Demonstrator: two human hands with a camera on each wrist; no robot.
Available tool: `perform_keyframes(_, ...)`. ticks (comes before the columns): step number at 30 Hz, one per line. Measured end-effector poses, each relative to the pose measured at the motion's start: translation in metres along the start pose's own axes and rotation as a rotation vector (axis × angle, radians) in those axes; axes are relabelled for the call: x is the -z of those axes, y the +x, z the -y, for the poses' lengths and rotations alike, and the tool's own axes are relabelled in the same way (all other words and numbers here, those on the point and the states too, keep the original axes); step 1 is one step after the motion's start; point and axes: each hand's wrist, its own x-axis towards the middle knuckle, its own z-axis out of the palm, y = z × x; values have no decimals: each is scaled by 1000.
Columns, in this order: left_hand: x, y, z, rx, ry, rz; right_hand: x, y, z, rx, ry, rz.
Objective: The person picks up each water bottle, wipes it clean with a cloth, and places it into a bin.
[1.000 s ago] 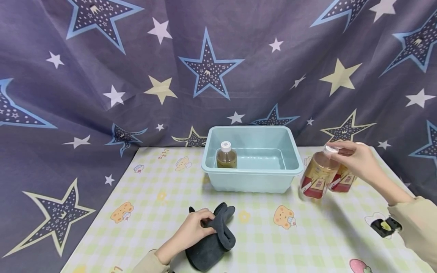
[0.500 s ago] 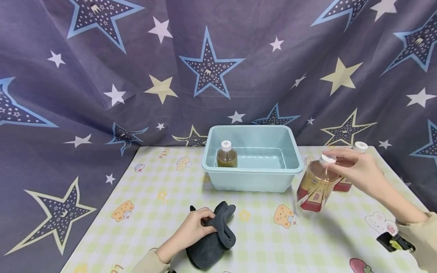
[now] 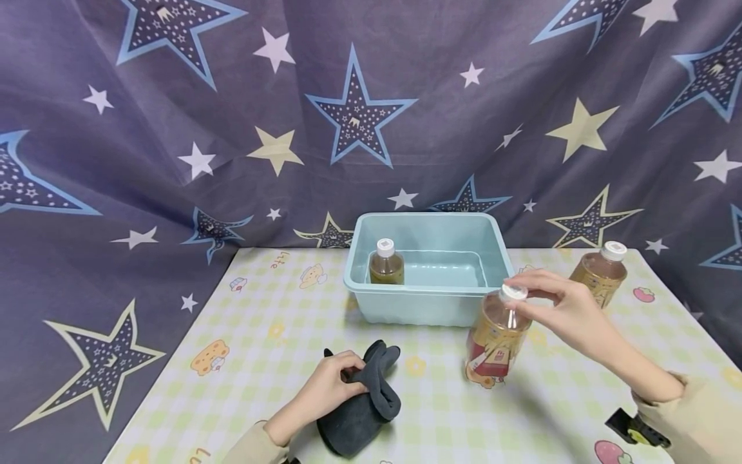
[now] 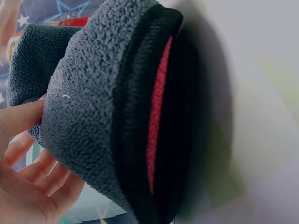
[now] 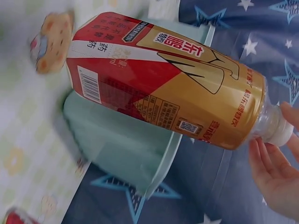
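Observation:
My right hand (image 3: 559, 312) pinches the white cap of a drink bottle (image 3: 497, 341) between thumb and fingers. Its gold and red label fills much of the right wrist view, and the bottle tilts slightly in the head view, in front of the bin's right corner. At the table's near side, my left hand (image 3: 330, 390) pinches a dark grey fleecy fabric item (image 4: 88, 88) with black edging and a strip of pinkish red inside. That item has a folded upper part (image 3: 379, 386); its exact kind does not show.
A light blue plastic bin (image 3: 423, 306) stands at the table's back, holding one bottle (image 3: 386, 265) at its left end. Another bottle (image 3: 603, 274) stands at the back right, partly behind my right hand. A star-patterned curtain (image 3: 232, 193) hangs behind the checked tablecloth (image 3: 243, 374).
My right hand has carried the bottle left and nearer to me, away from the bottle at the back right. My left hand has stayed on the fabric item.

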Motion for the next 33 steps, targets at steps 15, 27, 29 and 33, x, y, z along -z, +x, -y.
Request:
perform_keyframes(15, 2, 2, -10, 14, 7, -9, -55, 5, 13, 69, 121, 45)
perform_keyframes(27, 0, 4, -3, 17, -36, -14, -83, -3, 17, 38, 159, 36)
perform_keyframes(29, 0, 5, -3, 10, -32, -21, -86, -5, 16, 41, 160, 31)
perform_keyframes(33, 0, 8, -4, -8, -23, -33, -89, -7, 16, 70, 143, 16)
